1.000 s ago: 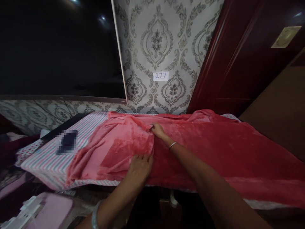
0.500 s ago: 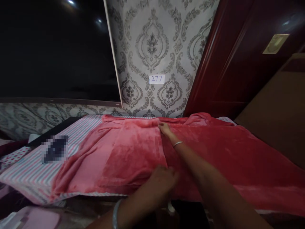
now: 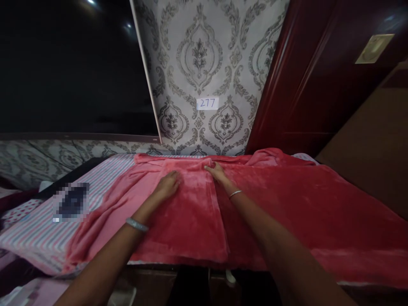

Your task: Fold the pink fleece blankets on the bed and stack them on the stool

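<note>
A pink-red fleece blanket (image 3: 287, 204) lies spread over a table, with one part folded over itself at the left. My left hand (image 3: 167, 185) rests flat on the folded part near its far edge, fingers stretched out. My right hand (image 3: 218, 173) lies on the far corner of the fold, fingers extended and pressing the fabric down. Both wrists wear bangles.
A striped cloth (image 3: 41, 229) covers the table under the blanket, with a blurred dark object (image 3: 70, 202) on it at the left. Behind stand a patterned wall with a "277" label (image 3: 207, 103), a dark screen (image 3: 70, 63) and a dark red door (image 3: 318, 72).
My left hand has moved from the near edge of the fold up to its far part and now lies flat. The fold has been laid flatter. My right hand stayed at the far corner.
</note>
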The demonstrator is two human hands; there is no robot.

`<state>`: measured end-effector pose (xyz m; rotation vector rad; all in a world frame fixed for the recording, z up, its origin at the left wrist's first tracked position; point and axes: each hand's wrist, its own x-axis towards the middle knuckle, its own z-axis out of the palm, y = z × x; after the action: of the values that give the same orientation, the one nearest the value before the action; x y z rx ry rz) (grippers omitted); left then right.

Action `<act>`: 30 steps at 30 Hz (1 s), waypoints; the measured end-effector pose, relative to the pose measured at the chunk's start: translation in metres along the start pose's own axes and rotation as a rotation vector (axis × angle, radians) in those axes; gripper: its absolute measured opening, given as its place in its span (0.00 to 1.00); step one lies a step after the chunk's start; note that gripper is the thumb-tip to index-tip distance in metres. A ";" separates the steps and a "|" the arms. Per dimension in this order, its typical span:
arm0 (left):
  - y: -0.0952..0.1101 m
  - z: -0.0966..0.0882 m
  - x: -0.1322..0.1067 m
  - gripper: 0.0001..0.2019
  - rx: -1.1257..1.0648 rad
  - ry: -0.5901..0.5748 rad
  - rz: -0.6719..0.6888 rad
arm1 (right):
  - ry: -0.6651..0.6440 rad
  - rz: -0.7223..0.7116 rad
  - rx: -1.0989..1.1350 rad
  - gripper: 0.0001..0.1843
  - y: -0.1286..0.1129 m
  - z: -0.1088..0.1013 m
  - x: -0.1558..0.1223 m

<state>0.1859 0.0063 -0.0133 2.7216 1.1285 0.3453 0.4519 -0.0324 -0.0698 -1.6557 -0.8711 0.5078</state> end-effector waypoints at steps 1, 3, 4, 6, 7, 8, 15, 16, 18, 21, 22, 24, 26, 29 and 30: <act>-0.007 -0.001 0.011 0.24 0.014 0.008 -0.037 | 0.011 -0.004 -0.016 0.29 0.000 0.003 0.001; -0.016 -0.004 0.031 0.26 0.031 0.022 -0.104 | 0.031 -0.007 -0.049 0.26 0.001 0.009 0.004; -0.019 -0.005 0.041 0.27 0.035 0.023 -0.126 | 0.042 -0.008 -0.065 0.25 0.002 0.011 0.005; -0.023 -0.002 0.056 0.28 0.043 0.010 -0.148 | 0.069 -0.017 -0.088 0.25 0.003 0.013 0.009; -0.024 0.001 0.062 0.28 0.046 -0.002 -0.157 | 0.083 -0.025 -0.096 0.25 0.004 0.012 0.011; -0.024 0.006 0.067 0.27 0.049 -0.016 -0.167 | 0.095 -0.037 -0.101 0.25 0.006 0.011 0.013; -0.025 0.047 0.076 0.31 0.212 0.023 -0.257 | 0.094 -0.049 -0.142 0.28 0.032 0.000 0.011; -0.026 0.049 0.076 0.31 0.218 0.034 -0.250 | 0.085 -0.045 -0.152 0.27 0.033 0.000 0.011; -0.029 0.052 0.076 0.31 0.206 0.039 -0.240 | 0.071 -0.042 -0.181 0.26 0.030 -0.001 0.014; -0.031 0.052 0.077 0.31 0.199 0.052 -0.227 | 0.060 -0.037 -0.247 0.24 0.016 -0.001 0.023; -0.032 0.052 0.077 0.31 0.200 0.059 -0.225 | 0.060 -0.031 -0.276 0.24 0.011 -0.001 0.025; -0.032 0.053 0.077 0.31 0.202 0.070 -0.219 | 0.058 -0.013 -0.339 0.25 0.003 0.001 0.026; -0.033 0.053 0.077 0.31 0.194 0.066 -0.220 | 0.056 0.010 -0.399 0.26 0.001 0.003 0.022; -0.033 0.053 0.076 0.31 0.175 0.051 -0.213 | 0.053 0.033 -0.466 0.28 0.004 0.002 0.012; -0.033 0.052 0.075 0.31 0.172 0.052 -0.206 | 0.052 0.034 -0.482 0.28 0.004 0.001 0.009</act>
<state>0.2300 0.0788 -0.0606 2.7185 1.5027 0.3023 0.4580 -0.0247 -0.0730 -2.1133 -0.9794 0.2865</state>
